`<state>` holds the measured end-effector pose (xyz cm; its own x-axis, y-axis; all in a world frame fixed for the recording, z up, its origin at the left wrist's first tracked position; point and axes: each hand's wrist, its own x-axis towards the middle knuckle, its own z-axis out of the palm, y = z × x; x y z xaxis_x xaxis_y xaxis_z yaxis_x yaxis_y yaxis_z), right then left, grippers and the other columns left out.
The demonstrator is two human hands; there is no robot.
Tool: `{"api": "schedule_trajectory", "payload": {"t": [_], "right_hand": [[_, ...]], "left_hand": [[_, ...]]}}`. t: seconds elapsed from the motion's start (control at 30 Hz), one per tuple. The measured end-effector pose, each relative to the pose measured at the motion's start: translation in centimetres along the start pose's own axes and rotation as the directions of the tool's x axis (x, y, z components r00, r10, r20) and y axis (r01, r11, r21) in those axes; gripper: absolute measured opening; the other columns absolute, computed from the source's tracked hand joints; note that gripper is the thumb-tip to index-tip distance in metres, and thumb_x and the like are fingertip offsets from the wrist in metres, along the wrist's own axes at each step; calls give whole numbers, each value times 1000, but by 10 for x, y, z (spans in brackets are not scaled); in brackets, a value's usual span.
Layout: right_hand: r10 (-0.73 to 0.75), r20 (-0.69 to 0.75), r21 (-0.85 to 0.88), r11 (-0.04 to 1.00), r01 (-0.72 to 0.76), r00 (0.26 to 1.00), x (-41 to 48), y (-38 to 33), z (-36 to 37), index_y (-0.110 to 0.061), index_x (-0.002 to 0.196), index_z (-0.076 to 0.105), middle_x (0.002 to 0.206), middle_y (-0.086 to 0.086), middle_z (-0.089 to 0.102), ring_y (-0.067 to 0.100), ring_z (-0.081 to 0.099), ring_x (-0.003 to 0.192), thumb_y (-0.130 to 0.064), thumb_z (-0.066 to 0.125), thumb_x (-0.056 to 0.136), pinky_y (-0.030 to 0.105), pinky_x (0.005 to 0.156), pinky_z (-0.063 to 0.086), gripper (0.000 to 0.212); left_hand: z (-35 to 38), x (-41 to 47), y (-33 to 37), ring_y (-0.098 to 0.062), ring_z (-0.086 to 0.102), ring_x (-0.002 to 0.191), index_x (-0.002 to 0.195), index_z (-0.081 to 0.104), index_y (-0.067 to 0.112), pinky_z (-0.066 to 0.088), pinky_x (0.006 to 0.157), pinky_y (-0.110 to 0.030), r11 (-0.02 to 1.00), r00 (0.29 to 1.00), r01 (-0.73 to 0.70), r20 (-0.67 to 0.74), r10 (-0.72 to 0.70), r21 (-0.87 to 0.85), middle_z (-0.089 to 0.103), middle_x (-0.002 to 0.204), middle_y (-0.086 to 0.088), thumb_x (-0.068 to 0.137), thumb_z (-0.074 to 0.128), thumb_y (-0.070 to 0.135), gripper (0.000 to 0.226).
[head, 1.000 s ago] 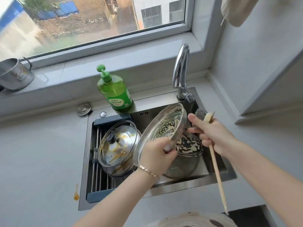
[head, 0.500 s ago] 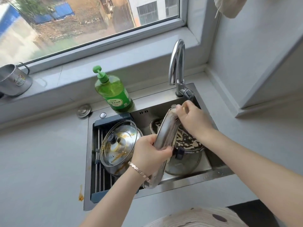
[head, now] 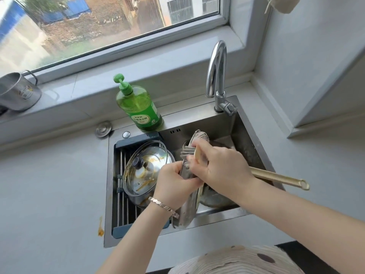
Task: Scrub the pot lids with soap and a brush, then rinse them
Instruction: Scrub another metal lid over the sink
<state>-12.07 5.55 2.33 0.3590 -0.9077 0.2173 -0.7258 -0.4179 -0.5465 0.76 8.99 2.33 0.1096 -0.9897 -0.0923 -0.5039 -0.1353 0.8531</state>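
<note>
**Little that can be read**

The green soap bottle [head: 138, 107], standing on the sink edge beyond the left hand [head: 173, 182], carries a green label with one line of Chinese characters and a small round logo. The characters are too blurred to read. The metal cup [head: 18, 91], far left of both hands, has a small unreadable print.
</note>
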Motion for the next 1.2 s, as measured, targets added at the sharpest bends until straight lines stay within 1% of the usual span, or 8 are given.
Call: {"api": "schedule_trajectory", "payload": {"t": [0.13, 0.3, 0.47, 0.63, 0.8, 0.97, 1.1, 1.2], "right_hand": [[337, 139, 214, 908, -360, 931, 21, 34, 5, -32, 126, 46, 85, -9, 57, 23, 60, 88, -50, 34, 94, 32, 70, 44, 39], [48, 46, 229, 972, -57, 998, -14, -2, 14, -35, 124, 48, 52, -15, 43, 14, 51, 60, -61, 26, 80, 30, 62, 42, 56], [269, 107, 293, 911, -289, 957, 15, 26, 17, -32, 134, 41, 68, -11, 55, 17, 58, 70, -53, 32, 92, 31, 62, 43, 48], [9, 50, 234, 972, -20, 999, -30, -9, 16, -29, 134, 47, 48, -15, 38, 15, 53, 49, -54, 29, 84, 24, 49, 39, 59], [320, 172, 290, 887, -359, 932, 7, 24, 18, -35, 143, 31, 71, -8, 56, 19, 58, 76, -49, 33, 94, 31, 65, 43, 51], [-1, 170, 239, 970, -41, 985, -31, -16, 14, -36, 142, 33, 51, -15, 39, 13, 52, 56, -62, 21, 81, 27, 59, 39, 68], [277, 225, 291, 896, -336, 934, 5, 11, 19, -35, 143, 29, 80, -6, 63, 18, 60, 80, -52, 32, 94, 32, 69, 45, 52], [186, 296, 219, 942, -256, 937, -4, -3, 13, -36, 144, 24, 76, -9, 57, 21, 59, 82, -51, 32, 94, 32, 69, 44, 53]], "left_hand": [[2, -7, 4, 0, 42, 39, 46, 48, 23, 35, 41, -9, 999, 996, 43, 73, -43, 5, 47, 40, 13, 61, 84, 23, 39], [0, -3, -1, -14, 35, 41, 49, 45, -1, 28, 44, -22, 924, 970, 176, -102, -222, -340, 38, 42, -5, 74, 47, 51, 58], [1, -4, 2, -19, 33, 48, 49, 38, 7, 28, 48, -26, 900, 958, 210, -104, -267, -382, 36, 48, -3, 77, 43, 51, 53], [-9, 5, 1, -15, 36, 45, 56, 42, 7, 31, 45, -22, 857, 917, 256, -167, -361, -447, 38, 49, -4, 93, 42, 40, 50], [-5, 4, 9, -3, 29, 30, 47, 29, 13, 28, 35, -13, 888, 912, 266, -200, -358, -376, 31, 32, 11, 96, 43, 35, 55], [-10, 11, 1, -20, 45, 56, 63, 45, 9, 40, 51, -21, 864, 873, 314, -239, -426, -394, 44, 57, -6, 94, 43, 43, 47], [-5, 8, 3, -7, 39, 38, 51, 34, 12, 33, 39, -15, 888, 882, 286, -264, -391, -360, 38, 46, 0, 96, 44, 37, 52], [-9, 8, 2, -6, 46, 42, 57, 45, 10, 32, 34, -9, 863, 841, 354, -281, -463, -361, 47, 53, 0, 96, 42, 41, 50]]}}
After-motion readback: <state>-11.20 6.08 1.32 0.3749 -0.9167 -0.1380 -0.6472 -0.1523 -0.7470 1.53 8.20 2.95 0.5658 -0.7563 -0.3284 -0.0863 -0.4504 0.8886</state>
